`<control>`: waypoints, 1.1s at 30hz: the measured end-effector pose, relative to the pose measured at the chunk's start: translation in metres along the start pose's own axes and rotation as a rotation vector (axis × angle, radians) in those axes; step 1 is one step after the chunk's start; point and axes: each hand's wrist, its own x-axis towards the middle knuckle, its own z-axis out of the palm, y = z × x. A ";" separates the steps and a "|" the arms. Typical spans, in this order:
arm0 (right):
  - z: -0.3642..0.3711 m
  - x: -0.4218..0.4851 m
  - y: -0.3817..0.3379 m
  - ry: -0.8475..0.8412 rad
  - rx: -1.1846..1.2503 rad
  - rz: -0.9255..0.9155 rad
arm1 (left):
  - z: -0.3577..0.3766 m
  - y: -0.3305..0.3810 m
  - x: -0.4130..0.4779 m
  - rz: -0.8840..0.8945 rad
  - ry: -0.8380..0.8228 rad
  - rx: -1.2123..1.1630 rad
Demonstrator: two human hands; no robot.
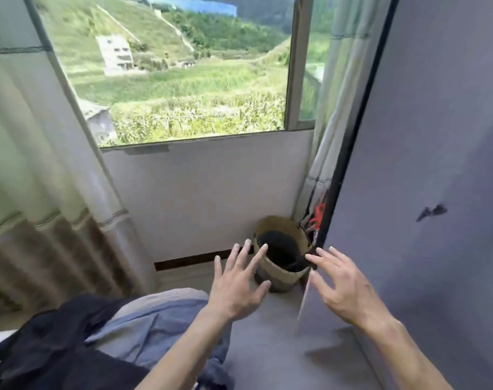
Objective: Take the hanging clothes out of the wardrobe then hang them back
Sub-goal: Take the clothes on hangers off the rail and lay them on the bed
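1. Both hands were empty, fingers spread wide: the left hand (236,288) over the floor, the right hand (341,285) just beside the wardrobe door (425,164) edge.
2. The clothes, a dark garment (56,342) and a blue shirt (155,319), lay heaped near left, outside the wardrobe.
3. Swinging the door carelessly could pinch fingers or knock the woven basket (281,254) nearby.

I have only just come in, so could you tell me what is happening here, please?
A person faces a window with both hands empty, fingers spread. The right hand reaches toward the edge of the wardrobe door; the left hand hovers beside it, in front of a woven basket on the floor. A pile of dark and blue clothes lies at the lower left, apparently taken out and not yet hung back.
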 end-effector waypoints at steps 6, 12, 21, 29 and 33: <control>-0.086 -0.057 0.086 0.203 -0.054 0.266 | -0.004 0.129 0.061 0.347 0.015 0.068; -0.146 -0.128 0.140 0.419 -0.123 0.540 | -0.015 0.242 0.115 0.680 0.058 0.096; -0.192 -0.231 0.153 0.626 -0.230 0.968 | -0.021 0.379 0.149 1.073 0.056 0.031; -0.214 -0.282 0.162 0.705 -0.252 1.199 | -0.024 0.489 0.152 1.299 0.152 -0.115; -0.239 -0.291 0.191 0.712 -0.280 1.265 | -0.030 0.549 0.158 1.340 0.250 -0.174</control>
